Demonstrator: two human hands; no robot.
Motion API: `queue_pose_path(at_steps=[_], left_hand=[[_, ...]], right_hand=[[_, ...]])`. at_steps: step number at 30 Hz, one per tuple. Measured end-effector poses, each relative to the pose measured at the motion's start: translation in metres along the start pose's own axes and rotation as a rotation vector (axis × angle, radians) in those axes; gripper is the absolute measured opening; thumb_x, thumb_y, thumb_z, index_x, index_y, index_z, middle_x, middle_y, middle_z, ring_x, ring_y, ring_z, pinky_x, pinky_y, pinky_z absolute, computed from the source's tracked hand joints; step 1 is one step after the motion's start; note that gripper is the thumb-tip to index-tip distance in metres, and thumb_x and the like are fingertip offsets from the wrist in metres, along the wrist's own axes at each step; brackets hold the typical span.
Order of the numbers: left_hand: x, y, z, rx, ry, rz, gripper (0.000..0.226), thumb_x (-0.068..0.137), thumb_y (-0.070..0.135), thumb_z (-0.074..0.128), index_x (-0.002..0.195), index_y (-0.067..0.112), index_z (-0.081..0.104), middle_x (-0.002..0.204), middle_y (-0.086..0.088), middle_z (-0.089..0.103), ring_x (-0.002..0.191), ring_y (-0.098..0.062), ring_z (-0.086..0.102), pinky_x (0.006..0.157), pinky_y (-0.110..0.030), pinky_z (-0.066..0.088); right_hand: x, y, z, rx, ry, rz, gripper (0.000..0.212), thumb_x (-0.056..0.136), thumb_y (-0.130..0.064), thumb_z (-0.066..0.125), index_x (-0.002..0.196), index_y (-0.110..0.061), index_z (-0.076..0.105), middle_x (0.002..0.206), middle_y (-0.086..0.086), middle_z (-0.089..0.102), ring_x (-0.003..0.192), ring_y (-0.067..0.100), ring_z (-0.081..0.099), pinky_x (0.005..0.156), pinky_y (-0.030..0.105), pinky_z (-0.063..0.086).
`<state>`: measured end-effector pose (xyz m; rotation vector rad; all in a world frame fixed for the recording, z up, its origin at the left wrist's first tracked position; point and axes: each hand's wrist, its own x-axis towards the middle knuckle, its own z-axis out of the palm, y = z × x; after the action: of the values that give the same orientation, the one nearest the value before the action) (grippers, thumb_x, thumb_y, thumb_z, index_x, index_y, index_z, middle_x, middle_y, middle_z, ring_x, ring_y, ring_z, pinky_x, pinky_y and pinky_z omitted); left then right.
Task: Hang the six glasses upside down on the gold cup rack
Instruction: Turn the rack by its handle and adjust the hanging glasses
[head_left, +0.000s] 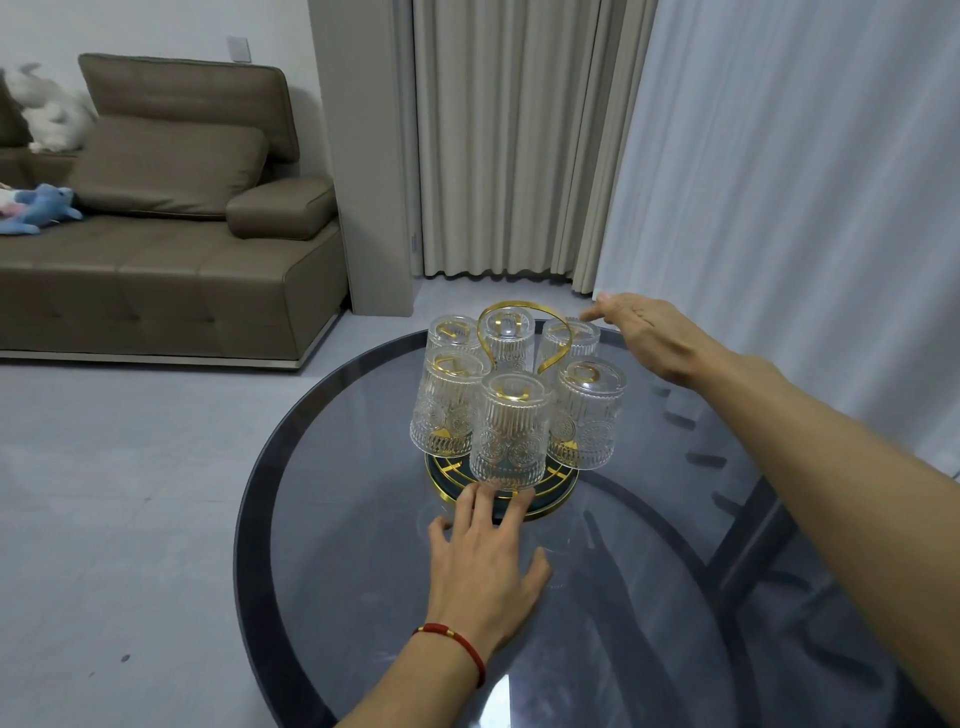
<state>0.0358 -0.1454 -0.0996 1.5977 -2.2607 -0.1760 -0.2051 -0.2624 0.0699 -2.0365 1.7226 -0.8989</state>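
The gold cup rack stands on the round glass table, with a gold loop handle on top. Several ribbed clear glasses hang upside down around it, among them a front glass, a right glass and a left glass. My left hand lies flat on the table with fingers spread, its fingertips touching the rack's front base rim. My right hand is open at the far right of the rack, fingertips at the back right glass, holding nothing.
A brown sofa with soft toys stands at the left, past open grey floor. Beige curtains and a sheer white curtain hang behind and right of the table. The table's dark frame shows through the glass at right.
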Motion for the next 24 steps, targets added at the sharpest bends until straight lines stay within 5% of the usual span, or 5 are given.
queue_pose_path(at_steps=[5, 9, 15, 24], left_hand=[[0.002, -0.001, 0.001, -0.01, 0.005, 0.003, 0.063, 0.094, 0.056, 0.041, 0.153, 0.043, 0.022, 0.158, 0.004, 0.026, 0.149, -0.02, 0.014, 0.114, -0.05, 0.026], [0.001, -0.002, 0.001, -0.019, 0.011, 0.004, 0.063, 0.094, 0.055, 0.042, 0.152, 0.043, 0.023, 0.158, 0.004, 0.027, 0.149, -0.021, 0.015, 0.114, -0.049, 0.027], [0.001, -0.004, -0.002, -0.022, 0.003, 0.022, 0.063, 0.095, 0.054, 0.041, 0.153, 0.043, 0.021, 0.158, 0.005, 0.025, 0.148, -0.019, 0.013, 0.114, -0.048, 0.026], [-0.001, -0.001, -0.007, -0.03, -0.003, 0.026, 0.063, 0.094, 0.052, 0.041, 0.153, 0.039, 0.024, 0.158, 0.002, 0.027, 0.149, -0.02, 0.014, 0.114, -0.049, 0.026]], right_hand=[[0.01, -0.027, 0.013, 0.209, -0.015, 0.024, 0.076, 0.099, -0.07, 0.019, 0.13, -0.023, 0.07, 0.145, -0.003, 0.062, 0.135, 0.013, 0.052, 0.114, 0.04, 0.03], [0.021, -0.055, 0.028, 0.287, -0.126, 0.011, 0.077, 0.097, -0.072, 0.022, 0.13, -0.021, 0.071, 0.147, -0.001, 0.061, 0.135, 0.013, 0.051, 0.109, 0.039, 0.025], [0.037, -0.076, 0.035, 0.07, -0.258, 0.059, 0.089, 0.09, -0.085, 0.018, 0.118, -0.025, 0.077, 0.159, 0.004, 0.048, 0.148, 0.027, 0.037, 0.121, 0.062, 0.013], [0.052, -0.076, 0.034, 0.026, -0.265, 0.198, 0.112, 0.07, -0.101, 0.009, 0.112, -0.026, 0.081, 0.168, 0.009, 0.033, 0.151, 0.03, 0.032, 0.121, 0.067, 0.01]])
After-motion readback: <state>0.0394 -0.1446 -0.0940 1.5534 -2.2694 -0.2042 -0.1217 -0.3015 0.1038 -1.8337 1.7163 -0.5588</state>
